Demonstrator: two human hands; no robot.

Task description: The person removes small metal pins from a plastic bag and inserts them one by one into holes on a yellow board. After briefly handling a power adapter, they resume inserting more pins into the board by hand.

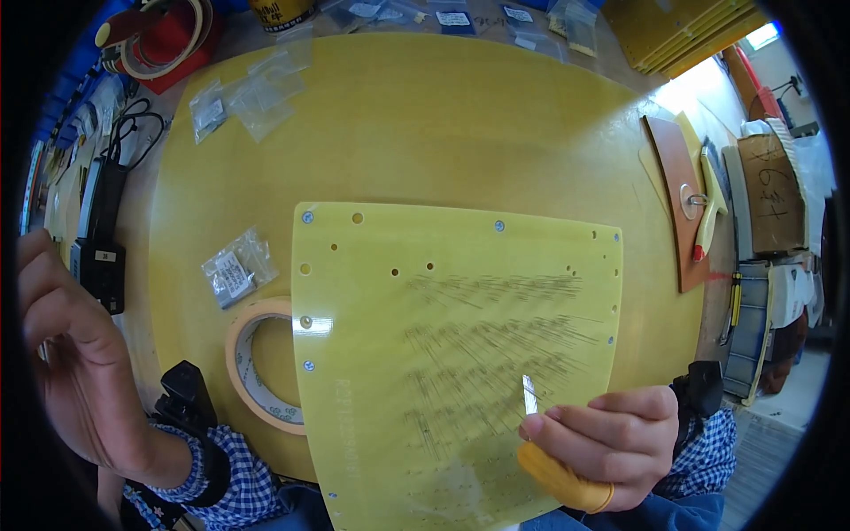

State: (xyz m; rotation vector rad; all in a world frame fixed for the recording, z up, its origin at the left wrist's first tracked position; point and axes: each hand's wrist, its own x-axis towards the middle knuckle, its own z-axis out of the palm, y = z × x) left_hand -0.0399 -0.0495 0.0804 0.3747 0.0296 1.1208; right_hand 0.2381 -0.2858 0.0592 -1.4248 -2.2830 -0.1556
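A yellow board [354,292] lies in front of me, with screws and holes along its edges and rows of thin, hair-like metal pins or wires [496,345] standing out of it. Over its lower right part, my right hand [620,442] is closed on a short flat silver blade [529,394] with a slanted tip, pointing up. An orange finger cot [567,478] covers one digit of that hand. My left hand [84,363] is raised at the far left, apart from the board. Its fingers are curled; the picture's rim cuts off their tips, hiding anything in them.
A tape roll [257,372] lies partly under the board's left edge. Small plastic bags [239,265] lie on the yellow tabletop [460,124]. A black device [99,257] with a cable stands left. On the right are a brown panel [673,212], a yellow-handled tool [708,212] and a cardboard box [770,186].
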